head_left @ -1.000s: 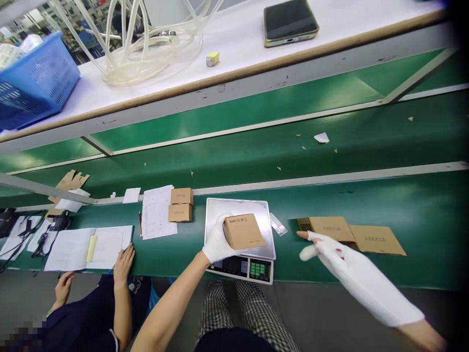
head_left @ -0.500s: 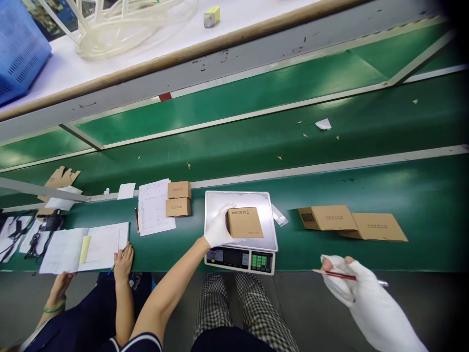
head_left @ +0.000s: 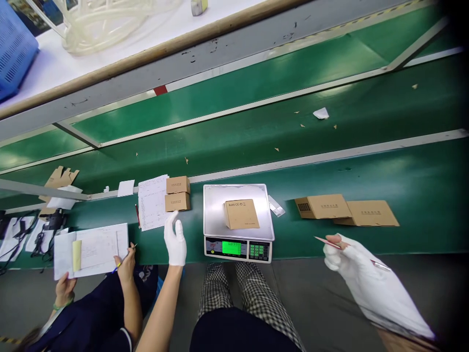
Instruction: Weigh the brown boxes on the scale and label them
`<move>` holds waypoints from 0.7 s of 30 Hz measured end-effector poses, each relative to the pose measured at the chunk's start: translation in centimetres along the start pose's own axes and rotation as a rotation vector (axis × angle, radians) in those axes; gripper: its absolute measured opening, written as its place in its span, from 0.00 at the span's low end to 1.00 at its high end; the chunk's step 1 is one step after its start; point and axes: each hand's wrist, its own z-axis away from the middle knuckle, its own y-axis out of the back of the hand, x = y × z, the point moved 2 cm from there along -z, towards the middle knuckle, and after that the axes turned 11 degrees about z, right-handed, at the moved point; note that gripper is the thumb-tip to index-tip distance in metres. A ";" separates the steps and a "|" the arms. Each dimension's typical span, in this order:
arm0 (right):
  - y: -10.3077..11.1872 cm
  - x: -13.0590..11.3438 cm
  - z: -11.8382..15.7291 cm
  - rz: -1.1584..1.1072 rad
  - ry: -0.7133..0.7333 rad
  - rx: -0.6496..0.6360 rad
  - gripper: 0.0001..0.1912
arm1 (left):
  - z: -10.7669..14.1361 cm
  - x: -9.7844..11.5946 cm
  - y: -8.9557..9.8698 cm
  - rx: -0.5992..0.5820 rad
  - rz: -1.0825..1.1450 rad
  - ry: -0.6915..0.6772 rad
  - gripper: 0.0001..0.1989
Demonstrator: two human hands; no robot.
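Note:
A brown cardboard box (head_left: pixel 242 214) rests on the steel pan of a digital scale (head_left: pixel 212 208), whose display glows green. My left hand (head_left: pixel 175 243), in a white glove, is empty with its fingers apart, left of the scale and just below two stacked small boxes (head_left: pixel 178 201). Gloved too, my right hand (head_left: pixel 346 256) grips a thin red pen (head_left: pixel 327 241) over the front edge of the bench. Beyond it lie two more brown boxes, one (head_left: pixel 328 206) partly overlapping the other (head_left: pixel 373 213).
A printed sheet (head_left: pixel 152 208) with a dark red pencil (head_left: pixel 137 215) lies left of the stacked boxes. At the left a co-worker holds an open notebook (head_left: pixel 98 249) and a pen. A white paper label (head_left: pixel 276 206) lies beside the scale. A metal rail (head_left: pixel 293 164) crosses behind.
My left hand has let go of the box on the scale and moved left. The scale's display has lit up green. The co-worker's notebook is now lifted and tilted.

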 end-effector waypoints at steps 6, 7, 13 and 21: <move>-1.0 0.1 0.0 -0.048 -0.051 -0.017 0.11 | 2.2 0.9 2.0 -0.025 -0.122 -0.103 0.15; -1.2 0.0 0.0 -0.038 -0.049 -0.023 0.10 | 2.5 1.1 1.7 -0.043 -0.131 -0.125 0.14; -2.1 -0.4 0.4 -0.001 0.007 -0.036 0.12 | 3.7 2.7 0.1 -0.137 -0.168 -0.247 0.13; -3.0 -0.7 0.6 0.131 0.110 -0.039 0.11 | 4.0 5.7 -1.0 -0.227 -0.175 -0.423 0.13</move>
